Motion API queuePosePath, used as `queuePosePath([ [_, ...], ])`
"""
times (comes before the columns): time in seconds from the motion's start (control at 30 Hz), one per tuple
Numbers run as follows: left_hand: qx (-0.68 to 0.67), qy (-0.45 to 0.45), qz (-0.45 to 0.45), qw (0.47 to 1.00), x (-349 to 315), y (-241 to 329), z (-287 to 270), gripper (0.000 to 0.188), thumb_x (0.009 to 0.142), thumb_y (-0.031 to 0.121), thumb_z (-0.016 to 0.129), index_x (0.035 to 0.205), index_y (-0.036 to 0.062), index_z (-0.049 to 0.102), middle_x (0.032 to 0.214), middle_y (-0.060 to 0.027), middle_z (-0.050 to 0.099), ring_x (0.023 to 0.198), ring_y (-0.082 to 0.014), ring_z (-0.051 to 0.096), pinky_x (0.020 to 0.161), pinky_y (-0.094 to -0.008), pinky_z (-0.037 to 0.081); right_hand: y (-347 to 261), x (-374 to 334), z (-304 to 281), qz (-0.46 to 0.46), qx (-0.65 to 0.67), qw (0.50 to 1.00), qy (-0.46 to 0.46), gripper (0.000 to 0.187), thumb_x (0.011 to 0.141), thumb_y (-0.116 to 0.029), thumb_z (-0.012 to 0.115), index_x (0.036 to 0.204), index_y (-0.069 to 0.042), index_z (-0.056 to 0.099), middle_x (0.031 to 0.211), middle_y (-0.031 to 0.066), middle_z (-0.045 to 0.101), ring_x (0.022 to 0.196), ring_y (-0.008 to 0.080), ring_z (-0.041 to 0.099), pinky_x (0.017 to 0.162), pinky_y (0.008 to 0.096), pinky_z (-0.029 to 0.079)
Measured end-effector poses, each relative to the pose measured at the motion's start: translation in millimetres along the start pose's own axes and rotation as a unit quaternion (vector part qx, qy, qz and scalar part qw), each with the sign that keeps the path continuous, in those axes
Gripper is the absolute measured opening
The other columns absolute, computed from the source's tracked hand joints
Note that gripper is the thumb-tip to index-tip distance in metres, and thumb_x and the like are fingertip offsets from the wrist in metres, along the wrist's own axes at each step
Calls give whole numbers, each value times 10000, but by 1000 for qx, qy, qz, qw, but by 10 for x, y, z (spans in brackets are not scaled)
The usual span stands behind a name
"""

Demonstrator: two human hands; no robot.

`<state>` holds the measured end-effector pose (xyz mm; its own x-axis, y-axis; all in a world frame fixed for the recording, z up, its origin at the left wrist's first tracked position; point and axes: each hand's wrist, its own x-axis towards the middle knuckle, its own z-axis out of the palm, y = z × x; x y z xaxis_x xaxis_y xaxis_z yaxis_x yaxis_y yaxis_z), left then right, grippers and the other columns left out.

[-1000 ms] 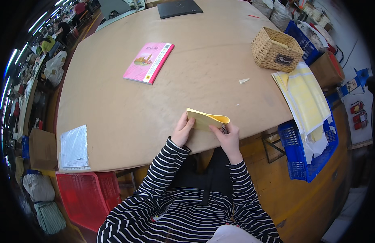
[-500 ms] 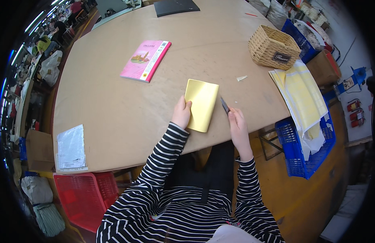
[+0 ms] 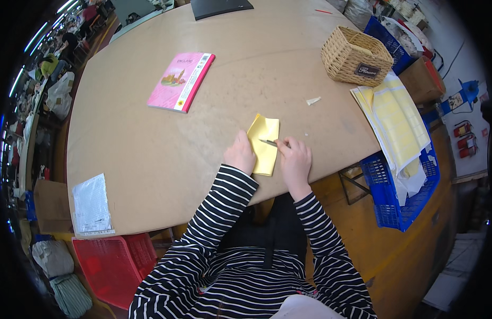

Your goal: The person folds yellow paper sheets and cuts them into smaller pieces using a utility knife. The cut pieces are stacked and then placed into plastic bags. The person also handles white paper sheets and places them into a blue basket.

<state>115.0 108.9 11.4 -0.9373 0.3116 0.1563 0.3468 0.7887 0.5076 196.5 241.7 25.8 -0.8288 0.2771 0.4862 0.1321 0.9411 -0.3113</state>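
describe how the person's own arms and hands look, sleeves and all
Both arms wear long black sleeves with narrow white stripes running around them, reaching about to the wrists. The left hand and right hand are bare, without gloves, and the fingers that show are uncovered.

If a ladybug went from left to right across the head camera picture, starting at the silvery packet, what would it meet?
Silvery packet → pink book → left hand → folded yellow sheet → right hand → woven basket → red fire extinguishers.
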Motion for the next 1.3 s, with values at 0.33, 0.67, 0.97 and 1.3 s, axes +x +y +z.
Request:
queuePosePath([
  [0.33,-26,35,-10,999,9,11,46,108,839,102,488,926,47,457,824,-197,599,680,-407,601,590,-500,474,363,618,313,13,-10,1000,15,145,818,-135,603,921,-164,701,860,4,588,844,208,539,745,348,403],
  [0.67,-127,63,-23,990,24,-101,60,149,906,167,507,855,27,507,767,-221,601,704,-433,578,616,-514,457,235,-16,-73,-76,56,994,-52,218,793,-74,569,983,-88,675,922,25,603,861,233,535,776,350,416],
  [0.97,-78,38,-17,996,13,-99,42,159,910,192,501,918,34,508,807,-215,614,735,-428,591,637,-513,460,37,-426,-388,-96,70,988,-96,227,781,-56,559,976,-80,672,933,8,601,853,216,532,761,344,412],
  [1.3,-584,-125,-159,786,172,-486,-74,282,879,99,579,1072,-106,578,971,-142,662,824,-176,648,741,-263,507,-146,-809,-582,201,303,924,-118,150,908,-72,532,1044,-18,565,900,59,588,781,133,532,687,252,433],
])
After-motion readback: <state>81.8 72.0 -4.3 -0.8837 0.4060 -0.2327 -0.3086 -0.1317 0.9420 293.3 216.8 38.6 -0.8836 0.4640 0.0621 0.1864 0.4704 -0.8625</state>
